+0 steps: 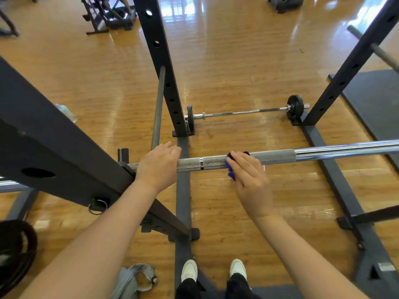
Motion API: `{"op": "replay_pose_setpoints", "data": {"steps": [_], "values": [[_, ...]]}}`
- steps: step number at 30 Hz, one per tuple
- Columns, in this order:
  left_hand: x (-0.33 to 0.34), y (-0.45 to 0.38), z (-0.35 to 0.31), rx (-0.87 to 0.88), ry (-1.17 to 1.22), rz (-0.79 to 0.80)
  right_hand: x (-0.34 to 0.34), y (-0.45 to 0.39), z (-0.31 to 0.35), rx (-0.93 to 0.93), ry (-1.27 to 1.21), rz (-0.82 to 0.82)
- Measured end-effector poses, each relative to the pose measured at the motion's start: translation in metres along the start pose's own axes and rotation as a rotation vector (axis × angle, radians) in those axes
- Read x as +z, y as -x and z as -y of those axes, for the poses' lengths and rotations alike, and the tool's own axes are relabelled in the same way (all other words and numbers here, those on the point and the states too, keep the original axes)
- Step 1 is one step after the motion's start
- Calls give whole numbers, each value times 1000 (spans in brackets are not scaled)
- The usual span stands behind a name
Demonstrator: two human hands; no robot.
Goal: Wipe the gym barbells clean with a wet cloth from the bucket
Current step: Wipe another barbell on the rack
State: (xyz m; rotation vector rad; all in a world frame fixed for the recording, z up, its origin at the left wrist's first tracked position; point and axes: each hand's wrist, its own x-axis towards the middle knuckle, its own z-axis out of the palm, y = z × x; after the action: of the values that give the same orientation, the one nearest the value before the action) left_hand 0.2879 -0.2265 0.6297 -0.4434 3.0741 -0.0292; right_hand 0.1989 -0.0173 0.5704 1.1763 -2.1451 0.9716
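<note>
On glossy wood gym flooring (237, 67), left hand (158, 167) grips the barbell (278, 156); right hand (248, 173) grips blue cloth (230, 169).

- A single head view, worn on the person's head, looks forward and steeply down, with wide-angle bending at the edges.
- Nearest, at the bottom edge, are the person's own white shoes (216, 270); both forearms reach up from the lower corners to mid-frame.
- The barbell (280, 156) crosses the middle from left to right, close to the camera.
- A dark rack beam (64, 152) looms large on the near left.
- Farther off, a second barbell (246, 112) lies on the wooden floor (237, 61), with gym machines at the far top edge.
</note>
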Motion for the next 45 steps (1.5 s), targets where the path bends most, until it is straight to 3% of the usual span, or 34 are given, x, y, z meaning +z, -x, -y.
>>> {"op": "replay_pose_setpoints", "data": {"steps": [3,8,11,14,17,21,24,29,32,38,45], "values": [[2,0,2,64,-17,-45,-23,3,-25,-26,79,19],[6,0,4,115,-56,-83,-49,10,-54,289,110,-144],[9,-1,5,112,-89,-131,-20,4,-31,217,102,-176],[12,-2,6,100,-99,-121,-4,6,-16,39,82,-53],[12,-3,6,122,-86,-149,-24,6,-42,-117,97,55],[13,-3,7,131,-78,-158,-49,13,-73,2,115,30],[13,-2,7,132,-66,-148,-36,15,-57,105,104,-43],[9,-1,6,109,-59,-95,-5,1,-15,-84,73,32],[7,-1,5,107,-65,-67,-17,1,-33,-156,120,108],[4,1,4,68,-56,-44,-66,13,-88,15,169,69],[-2,1,-3,22,-9,-11,-20,2,-38,51,186,-9]]}}
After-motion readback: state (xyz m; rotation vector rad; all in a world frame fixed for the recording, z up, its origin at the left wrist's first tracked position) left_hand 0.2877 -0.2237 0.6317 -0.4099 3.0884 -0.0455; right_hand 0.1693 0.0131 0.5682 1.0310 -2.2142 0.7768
